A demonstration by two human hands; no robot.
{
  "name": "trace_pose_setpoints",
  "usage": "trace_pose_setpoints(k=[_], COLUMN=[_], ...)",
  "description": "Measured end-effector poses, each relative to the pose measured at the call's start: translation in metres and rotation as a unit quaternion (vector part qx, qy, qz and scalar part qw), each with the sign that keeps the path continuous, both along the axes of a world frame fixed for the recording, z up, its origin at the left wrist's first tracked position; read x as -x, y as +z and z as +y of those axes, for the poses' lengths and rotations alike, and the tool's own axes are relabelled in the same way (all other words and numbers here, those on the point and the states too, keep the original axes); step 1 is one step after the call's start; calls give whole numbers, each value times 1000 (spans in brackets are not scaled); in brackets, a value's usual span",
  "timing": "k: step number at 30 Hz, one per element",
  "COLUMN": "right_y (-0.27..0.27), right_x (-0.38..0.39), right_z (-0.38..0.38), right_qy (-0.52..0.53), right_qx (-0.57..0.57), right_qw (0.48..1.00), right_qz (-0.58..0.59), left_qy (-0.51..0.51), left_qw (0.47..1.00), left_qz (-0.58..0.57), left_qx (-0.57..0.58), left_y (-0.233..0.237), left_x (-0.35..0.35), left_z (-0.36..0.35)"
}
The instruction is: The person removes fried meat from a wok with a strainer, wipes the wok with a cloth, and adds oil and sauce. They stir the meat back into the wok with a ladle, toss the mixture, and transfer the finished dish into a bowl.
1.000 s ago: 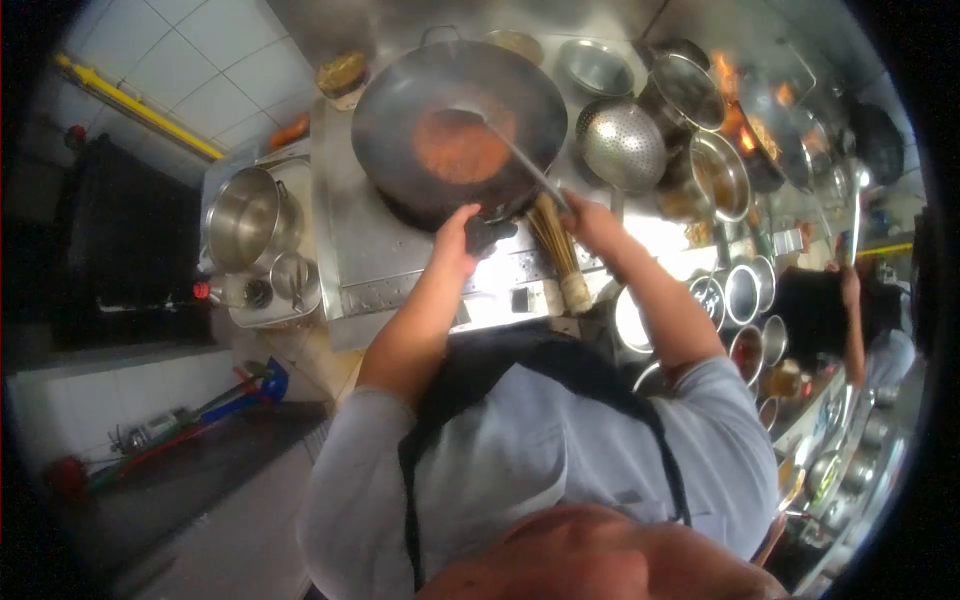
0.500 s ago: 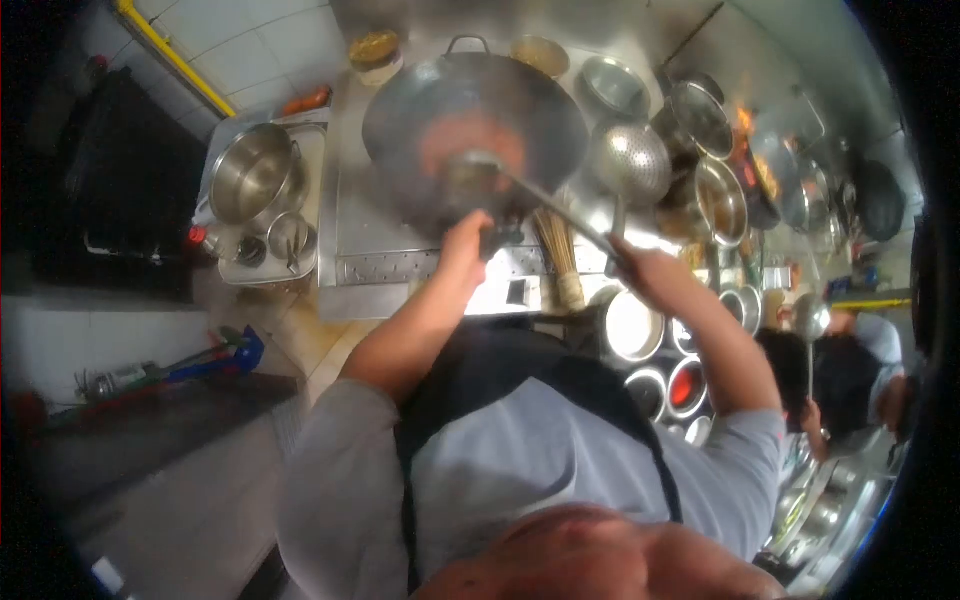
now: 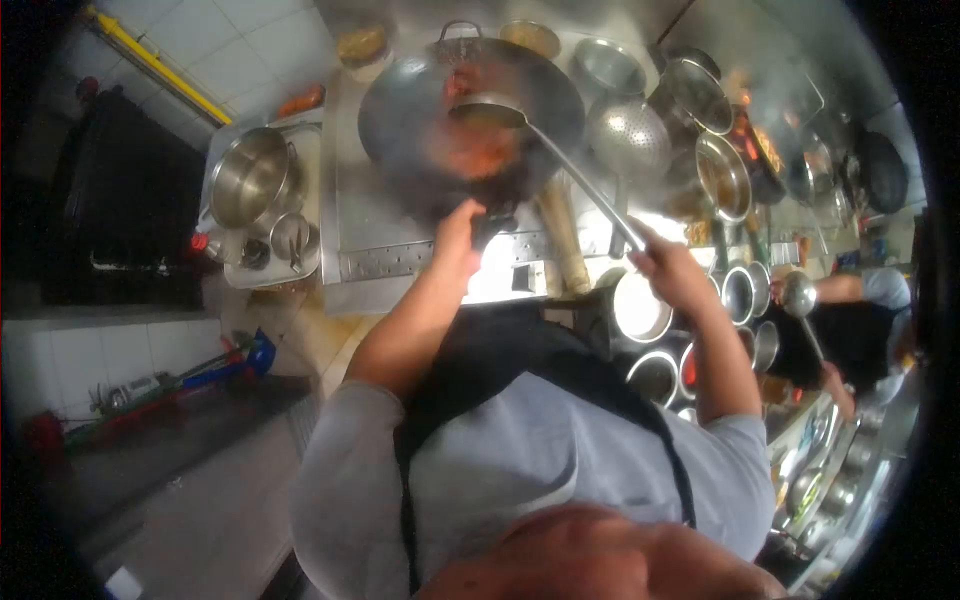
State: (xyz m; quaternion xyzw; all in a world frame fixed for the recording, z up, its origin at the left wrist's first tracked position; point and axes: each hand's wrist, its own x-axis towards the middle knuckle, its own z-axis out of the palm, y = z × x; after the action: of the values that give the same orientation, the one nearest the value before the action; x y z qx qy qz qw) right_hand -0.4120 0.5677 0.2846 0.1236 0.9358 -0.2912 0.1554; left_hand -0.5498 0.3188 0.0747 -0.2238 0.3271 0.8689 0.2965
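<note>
A large dark wok (image 3: 400, 110) sits on the steel stove, with orange-red food (image 3: 478, 150) in it, blurred by steam. My left hand (image 3: 458, 232) grips the wok's dark handle at its near rim. My right hand (image 3: 668, 268) holds the long handle of a steel ladle (image 3: 488, 110), whose bowl hangs over the middle of the wok with some orange food in it.
A steel pot (image 3: 245, 185) and small cups stand in a tray at left. A perforated skimmer (image 3: 628, 135), pots and flames (image 3: 748, 125) lie to the right. Several seasoning bowls (image 3: 640, 308) line the right counter. Another person (image 3: 850, 330) with a ladle works at far right.
My right hand has pulled back toward me and the ladle's bowl has risen out of the food to hang above the wok. The other person has come further into view.
</note>
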Motion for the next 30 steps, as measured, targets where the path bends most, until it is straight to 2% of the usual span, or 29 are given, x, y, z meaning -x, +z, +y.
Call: trace_pose_setpoints(k=[2,4,5,6,7,10,13,15,20,22,23,25,30], right_y=[-7,-35,-72,-79,-95,-108,-105,-101,-89,-77,-80,-87,-98], right_x=[12,38,51,65,80,98,97,104,93,92,87,82,87], right_z=[-5,-11,-7,-20,-20,-15,-14,-7,1,9,9,8,22], right_qy=[-34,-37,0,-17,16,71,54,100,101,66,60,80,111], right_qx=[39,43,-30,-31,-73,-96,-104,-96,-126,-85,-83,-139,-137], right_qw=[999,998,995,997,997,992,992,990,986,992,992,987,984], right_qz=[9,34,96,66,33,39,40,-14,38,-73,-73,9,-20], left_qy=[3,56,54,43,34,31,25,16,-2,28,22,1,-13], left_qw=[1000,998,998,998,998,998,998,998,996,998,998,999,998], left_qz=[-12,-27,-25,-29,-37,-12,-15,-19,-33,-24,-23,-27,-40], left_qx=[-6,21,22,32,44,50,62,54,83,47,49,42,49], left_y=[5,24,24,22,17,-2,-13,-21,-6,1,-4,-18,-7], left_x=[24,32,34,36,35,43,47,50,49,44,44,52,49], left_z=[12,22,24,23,21,17,17,17,16,18,17,15,15])
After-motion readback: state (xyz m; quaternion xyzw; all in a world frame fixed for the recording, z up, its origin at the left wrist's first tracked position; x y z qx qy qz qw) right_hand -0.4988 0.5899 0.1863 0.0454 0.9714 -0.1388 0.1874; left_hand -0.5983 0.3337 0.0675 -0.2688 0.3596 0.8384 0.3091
